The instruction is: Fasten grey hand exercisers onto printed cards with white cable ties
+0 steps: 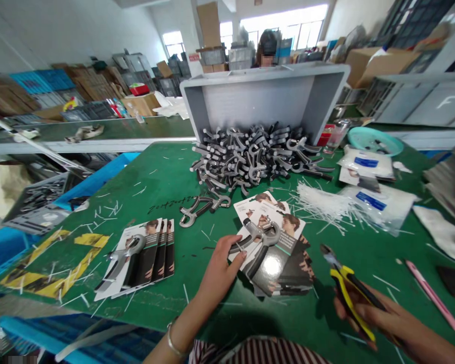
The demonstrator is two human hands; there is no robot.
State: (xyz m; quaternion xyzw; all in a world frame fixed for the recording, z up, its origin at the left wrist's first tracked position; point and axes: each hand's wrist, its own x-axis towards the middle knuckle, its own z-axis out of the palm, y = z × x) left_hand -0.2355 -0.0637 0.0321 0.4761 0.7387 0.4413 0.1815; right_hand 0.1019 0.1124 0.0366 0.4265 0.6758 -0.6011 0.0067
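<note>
My left hand [220, 268] pinches the handle of a grey hand gripper [258, 237] that lies on a stack of printed backing cards [280, 263] near the table's front. My right hand [379, 316] is closed round yellow-handled cutters [345, 283], jaws pointing up toward the cards. A finished pile of carded hand grippers [140, 258] lies to the left. One loose hand gripper [202, 207] sits mid-table. A big heap of grey hand grippers [250, 156] spills from a tipped grey bin [265, 96].
White cable ties [322, 205] and plastic bags [379, 202] lie right of the cards on the green table [167, 172]. A teal bowl [375, 140] and pink pen [432, 296] sit at right. Another person [267, 48] works behind the bin. Crates stand at left.
</note>
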